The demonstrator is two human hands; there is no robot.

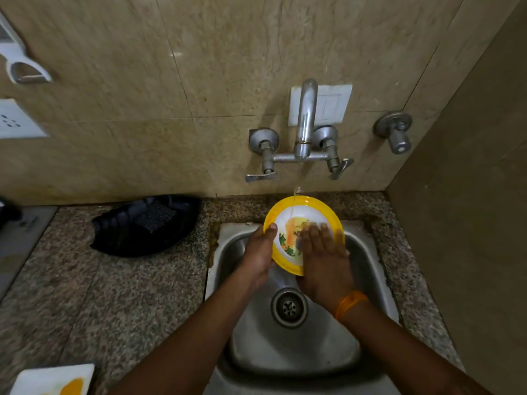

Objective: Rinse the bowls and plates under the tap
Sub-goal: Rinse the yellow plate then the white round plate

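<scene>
Over the steel sink (pixel 368 269), right of centre in the frame, a yellow-rimmed plate (pixel 306 208) is held tilted under the tap (pixel 306 115), so the thin stream lands on its upper face and should run down into the basin. At the plate's left rim the left hand (pixel 261 253) grips it, thumb hooked over the edge and fingers hidden behind, which steadies it against rubbing. Flat on the painted centre lies the right hand (pixel 322 258), fingers straight and blurred, holding nothing and probably wiping the surface. On the speckled counter (pixel 137 295), left of the sink, sits a black tray (pixel 128 238) with a scrub pad (pixel 155 215). Another dish (pixel 54 379) waits at the lower left corner, apparently not yet rinsed.
</scene>
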